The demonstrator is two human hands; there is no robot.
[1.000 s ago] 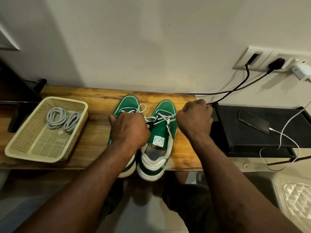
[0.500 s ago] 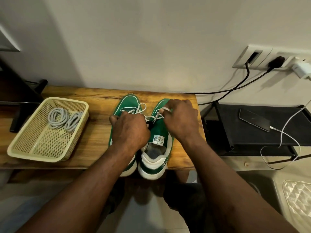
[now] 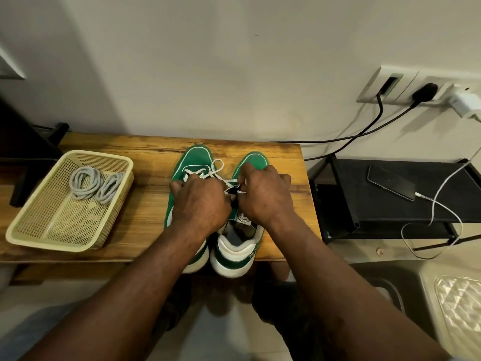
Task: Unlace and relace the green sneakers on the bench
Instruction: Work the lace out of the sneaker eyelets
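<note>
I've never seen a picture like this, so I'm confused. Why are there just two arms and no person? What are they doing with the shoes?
The camera sits on a person's head and looks down, so you see only their own arms. Two green sneakers stand side by side on a wooden bench. The left hand and the right hand are curled over them, pinching a white lace. Beside the shoes is a yellow basket holding coiled grey cords. On the right, a phone lies on a black rack.
</note>
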